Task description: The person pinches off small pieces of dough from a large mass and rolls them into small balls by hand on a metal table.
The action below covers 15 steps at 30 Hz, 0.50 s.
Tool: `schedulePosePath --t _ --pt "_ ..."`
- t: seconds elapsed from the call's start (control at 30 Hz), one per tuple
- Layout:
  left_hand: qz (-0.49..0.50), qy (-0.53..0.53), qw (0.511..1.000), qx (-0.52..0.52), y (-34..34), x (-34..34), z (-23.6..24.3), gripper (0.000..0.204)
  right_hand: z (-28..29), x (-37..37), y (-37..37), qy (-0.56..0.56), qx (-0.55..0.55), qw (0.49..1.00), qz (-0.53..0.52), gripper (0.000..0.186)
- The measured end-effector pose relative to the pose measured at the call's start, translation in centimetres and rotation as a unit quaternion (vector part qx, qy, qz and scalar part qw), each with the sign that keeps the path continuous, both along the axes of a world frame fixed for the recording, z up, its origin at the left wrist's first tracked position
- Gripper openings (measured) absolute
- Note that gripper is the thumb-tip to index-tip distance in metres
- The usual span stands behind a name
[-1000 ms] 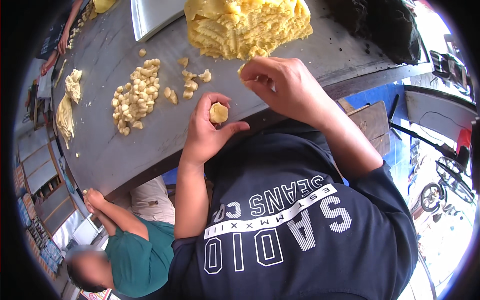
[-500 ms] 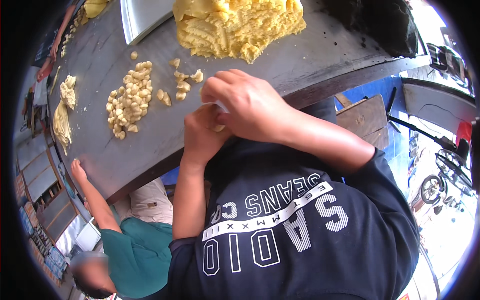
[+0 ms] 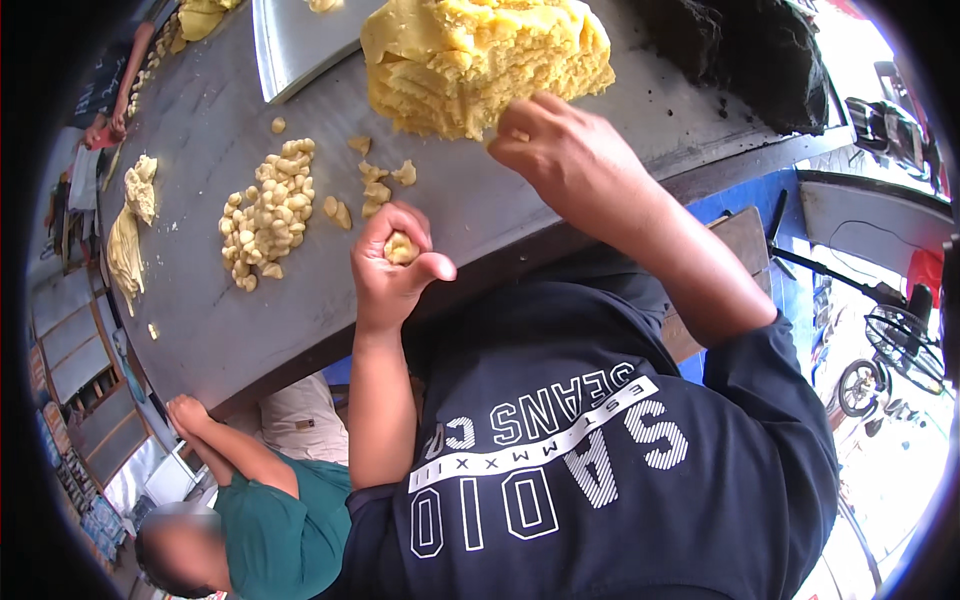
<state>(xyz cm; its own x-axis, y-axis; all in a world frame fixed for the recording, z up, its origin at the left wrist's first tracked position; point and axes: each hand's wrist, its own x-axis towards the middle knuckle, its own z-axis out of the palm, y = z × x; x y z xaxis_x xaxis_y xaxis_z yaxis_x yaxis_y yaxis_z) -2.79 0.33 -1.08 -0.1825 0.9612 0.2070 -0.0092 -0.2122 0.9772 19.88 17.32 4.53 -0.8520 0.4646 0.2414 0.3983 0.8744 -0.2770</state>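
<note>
Near the table's front edge, my left hand (image 3: 388, 265) cups a small yellow dough piece (image 3: 400, 248) in its curled fingers, thumb angled outward. Up and to its right, my right hand (image 3: 565, 150) has its fingers pinched at the lower edge of a big crumbly yellow dough block (image 3: 470, 60); what lies between them is mostly hidden. Left of my hands, small pale dough pieces (image 3: 268, 215) form a pile, with a few loose lumps (image 3: 372, 175) nearer the block.
The grey table (image 3: 190, 310) holds a metal tray (image 3: 300, 50), pale dough scraps (image 3: 135, 210) and dark material (image 3: 760, 70) at right. A co-worker in green (image 3: 275, 525) is at lower left, another person's arm (image 3: 130, 75) at upper left. A fan (image 3: 900, 340) is at right.
My right hand came down over my left hand, then moved up and right to the dough block, exposing the piece in my left hand. The co-worker's hands moved along the table edge.
</note>
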Motion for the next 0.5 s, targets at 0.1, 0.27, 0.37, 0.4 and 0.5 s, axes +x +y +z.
schedulePosePath --t 0.1,0.27,0.37,0.4,0.5 --pt "0.010 0.031 0.999 -0.033 0.9 0.4 0.3 0.039 2.6 -0.9 1.1 0.054 0.052 0.997 0.013 0.027" --pt "-0.021 -0.085 0.995 -0.039 0.6 -0.9 -0.8 0.052 1.6 -4.0 3.2 0.164 0.230 0.958 0.046 0.023" --pt "0.007 -0.012 0.999 -0.046 0.1 0.3 0.9 0.045 -1.3 -4.0 2.6 0.179 0.259 0.948 0.037 0.014" --pt "0.041 -0.006 0.994 -0.100 -0.2 1.7 2.4 0.034 -2.0 -3.3 2.1 0.121 0.226 0.966 0.043 0.014" --pt "0.061 0.461 0.884 -0.040 -1.5 0.8 2.9 0.016 -3.4 -1.0 0.2 0.006 0.119 0.992 0.047 0.010"
